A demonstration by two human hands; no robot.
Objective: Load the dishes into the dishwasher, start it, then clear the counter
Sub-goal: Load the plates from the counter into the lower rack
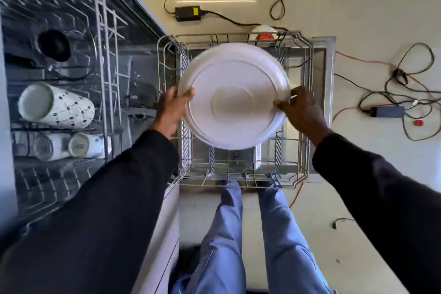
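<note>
A large white plate (235,95) hangs face down over the pulled-out lower dishwasher rack (306,93), its ringed underside toward me. My left hand (173,108) grips its left rim and my right hand (301,111) grips its right rim. The wire rack under the plate holds nothing that I can see. To the left, the upper rack (105,59) carries a patterned white mug (57,106) lying on its side, two smaller cups (78,145) and a black bowl (54,45).
The open dishwasher door (328,74) lies flat under the lower rack. Cables, a black power adapter (187,12) and a second adapter (387,111) lie on the pale floor behind and to the right. My legs stand right at the rack's near edge.
</note>
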